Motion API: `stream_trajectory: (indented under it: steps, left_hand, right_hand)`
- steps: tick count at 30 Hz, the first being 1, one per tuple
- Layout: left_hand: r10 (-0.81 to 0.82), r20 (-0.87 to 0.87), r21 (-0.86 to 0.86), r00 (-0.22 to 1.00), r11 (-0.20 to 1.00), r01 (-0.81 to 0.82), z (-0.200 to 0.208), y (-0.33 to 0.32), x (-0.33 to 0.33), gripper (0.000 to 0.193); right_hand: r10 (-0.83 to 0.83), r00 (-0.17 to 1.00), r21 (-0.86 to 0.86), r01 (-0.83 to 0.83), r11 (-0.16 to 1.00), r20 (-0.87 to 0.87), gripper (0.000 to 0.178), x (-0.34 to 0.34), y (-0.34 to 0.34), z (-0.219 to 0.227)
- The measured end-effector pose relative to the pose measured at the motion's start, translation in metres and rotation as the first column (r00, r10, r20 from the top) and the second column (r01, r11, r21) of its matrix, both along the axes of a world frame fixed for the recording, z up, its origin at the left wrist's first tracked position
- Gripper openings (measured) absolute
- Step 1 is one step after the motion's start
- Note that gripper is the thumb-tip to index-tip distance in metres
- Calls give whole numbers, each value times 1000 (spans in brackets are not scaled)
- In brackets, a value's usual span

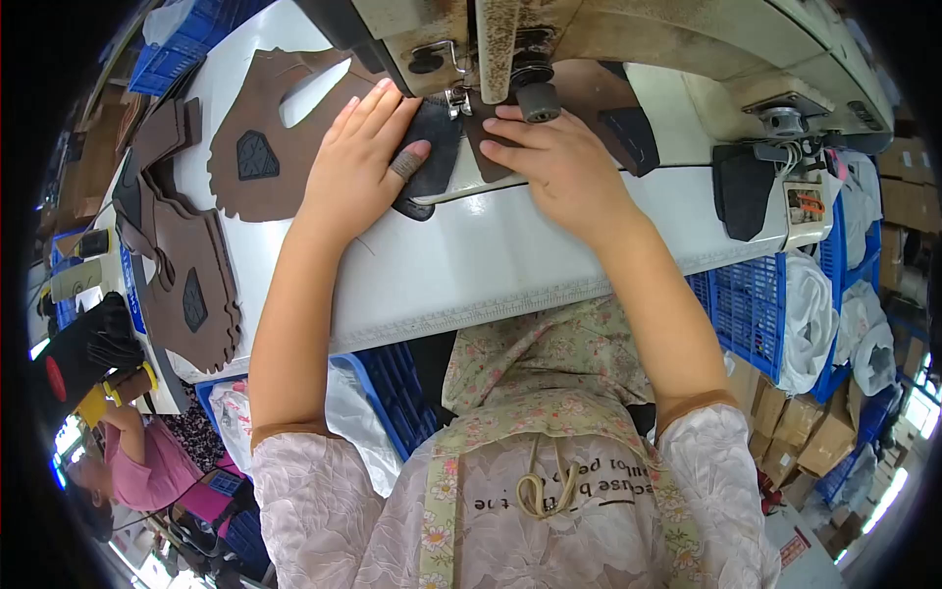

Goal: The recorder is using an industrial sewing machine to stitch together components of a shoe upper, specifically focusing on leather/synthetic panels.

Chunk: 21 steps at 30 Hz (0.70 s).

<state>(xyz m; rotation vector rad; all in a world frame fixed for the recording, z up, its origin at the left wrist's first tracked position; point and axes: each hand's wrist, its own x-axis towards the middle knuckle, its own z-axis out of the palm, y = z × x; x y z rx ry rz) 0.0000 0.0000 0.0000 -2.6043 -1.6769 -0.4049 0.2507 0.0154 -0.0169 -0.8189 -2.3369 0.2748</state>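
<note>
My left hand (pixel 358 162) lies flat with its fingers stretched out, pressing on a brown leather piece (pixel 235 182) and the edge of a black leather piece (pixel 434 147). A grey wrap circles its thumb. To the right of the needle, my right hand (pixel 569 172) rests with fingers spread on another brown leather piece (pixel 496 165). Between both hands stands the presser foot (pixel 458 102) of a sewing machine (pixel 648 39), over the black piece. Farther right, a black patch (pixel 629 140) sits on brown leather. Neither hand grips anything. The fingertips of my right hand partly hide the leather.
Brown cut leather pieces (pixel 186 294) are stacked at the left table edge. Black pieces (pixel 743 191) lie at the right. A ruler strip (pixel 471 316) runs along the white table's (pixel 471 245) front. Blue crates (pixel 743 299) stand below. A person in pink (pixel 157 466) sits at lower left.
</note>
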Motion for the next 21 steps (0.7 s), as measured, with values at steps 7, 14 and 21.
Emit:
stream_trajectory:
  steps: [7,14,21]
  left_hand:
    - [-14,12,-2,1000,1000,14,0,-1,2,45]
    - [-1,-8,1,1000,1000,1,0,0,2,46]
    - [15,-23,-9,1000,1000,-15,1,1,4,48]
  right_hand:
    - [22,1000,-7,-22,1000,-5,31,3,3,-2]
    - [-3,1000,9,2,1000,15,30,3,4,-1]
    - [-42,992,42,37,998,121,30,4,0,4]
